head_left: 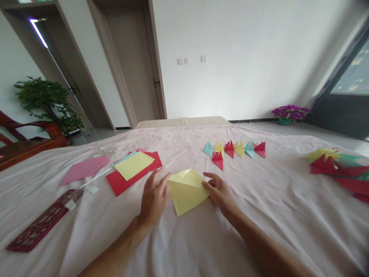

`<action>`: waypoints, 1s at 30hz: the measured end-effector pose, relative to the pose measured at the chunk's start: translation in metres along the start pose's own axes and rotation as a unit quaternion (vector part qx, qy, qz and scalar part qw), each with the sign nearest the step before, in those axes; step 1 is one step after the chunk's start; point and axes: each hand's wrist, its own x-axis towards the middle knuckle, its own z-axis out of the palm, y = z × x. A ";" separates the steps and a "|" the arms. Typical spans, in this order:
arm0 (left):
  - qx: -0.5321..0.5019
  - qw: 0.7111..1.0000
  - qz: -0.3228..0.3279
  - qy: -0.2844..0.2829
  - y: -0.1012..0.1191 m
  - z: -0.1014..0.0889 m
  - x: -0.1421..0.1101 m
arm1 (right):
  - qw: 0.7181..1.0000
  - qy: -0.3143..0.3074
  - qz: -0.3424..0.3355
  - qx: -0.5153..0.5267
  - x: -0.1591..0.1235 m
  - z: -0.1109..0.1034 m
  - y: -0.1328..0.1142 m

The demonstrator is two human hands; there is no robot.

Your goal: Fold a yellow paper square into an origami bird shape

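A sheet of yellow origami paper (190, 196) is between my hands, its upper part folded over so that a peak shows at the top. My left hand (154, 196) grips its left corner between thumb and fingers. At the right edge, my right hand (220, 194) pinches the paper, with the index finger raised a little. Beyond the paper stands a row of small folded paper pieces (229, 149) in red, yellow and light blue. One red folded piece (218, 159) lies in front of that row.
Left of my hands, yellow sheets (134, 165) lie on red paper (118, 184). Farther left are pink paper (85, 169) in clear plastic and a dark red printed package (43, 223). Larger folded papers (331, 165) sit at far right. A wrinkled pale cloth (178, 246) covers the surface.
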 end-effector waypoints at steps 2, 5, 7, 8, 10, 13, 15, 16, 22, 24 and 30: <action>0.109 0.988 0.090 -0.053 0.011 0.002 -0.005 | 1.000 0.001 -0.006 -0.011 0.002 -0.003 0.002; 0.178 0.970 0.134 -0.095 0.025 0.009 -0.007 | 1.000 0.000 -0.014 -0.020 0.003 -0.005 0.002; 0.191 0.967 0.138 -0.102 0.028 0.013 -0.006 | 1.000 0.001 -0.017 -0.024 0.003 -0.005 0.002; 0.193 0.966 0.137 -0.104 0.028 0.015 -0.006 | 1.000 0.002 -0.017 -0.025 0.003 -0.005 0.002; 0.194 0.965 0.138 -0.108 0.026 0.017 -0.005 | 1.000 0.006 -0.014 -0.027 0.004 -0.004 0.001; 0.196 0.963 0.143 -0.120 0.023 0.018 -0.005 | 1.000 0.009 -0.009 -0.024 0.004 -0.004 0.000; 0.197 0.961 0.146 -0.127 0.023 0.018 -0.005 | 1.000 0.010 -0.005 -0.018 0.003 -0.003 -0.001; 0.197 0.961 0.146 -0.128 0.024 0.019 -0.005 | 1.000 0.010 -0.002 -0.015 0.003 -0.003 -0.002; 0.177 0.963 0.152 -0.131 0.024 0.023 -0.006 | 1.000 0.009 0.003 -0.003 0.002 -0.002 -0.004; 0.173 0.963 0.146 -0.143 0.021 0.025 -0.006 | 1.000 0.003 -0.005 -0.001 0.001 -0.002 -0.005; 0.182 0.979 0.067 -0.063 -0.005 0.020 0.006 | 0.999 -0.030 0.005 -0.034 -0.006 -0.009 -0.012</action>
